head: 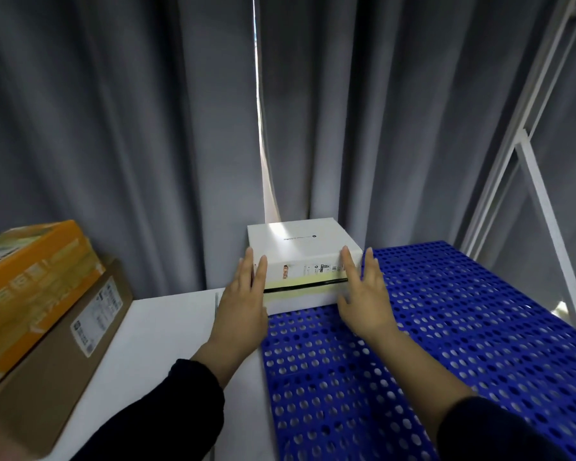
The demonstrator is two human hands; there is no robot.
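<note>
A white box [300, 247] with labels and yellowish tape along its front side stands at the far end of the blue perforated pallet [413, 344], against the grey curtain. My left hand [243, 301] lies with straight fingers against the box's left front corner. My right hand [363, 294] lies with straight fingers against its right front corner. Both hands flank the box; neither curls round it.
On the left, an orange carton [30, 281] is stacked on a brown cardboard box [57, 354] on the white table [153, 344]. Grey curtains [147, 128] close off the back. A white metal frame [539, 194] rises at the right.
</note>
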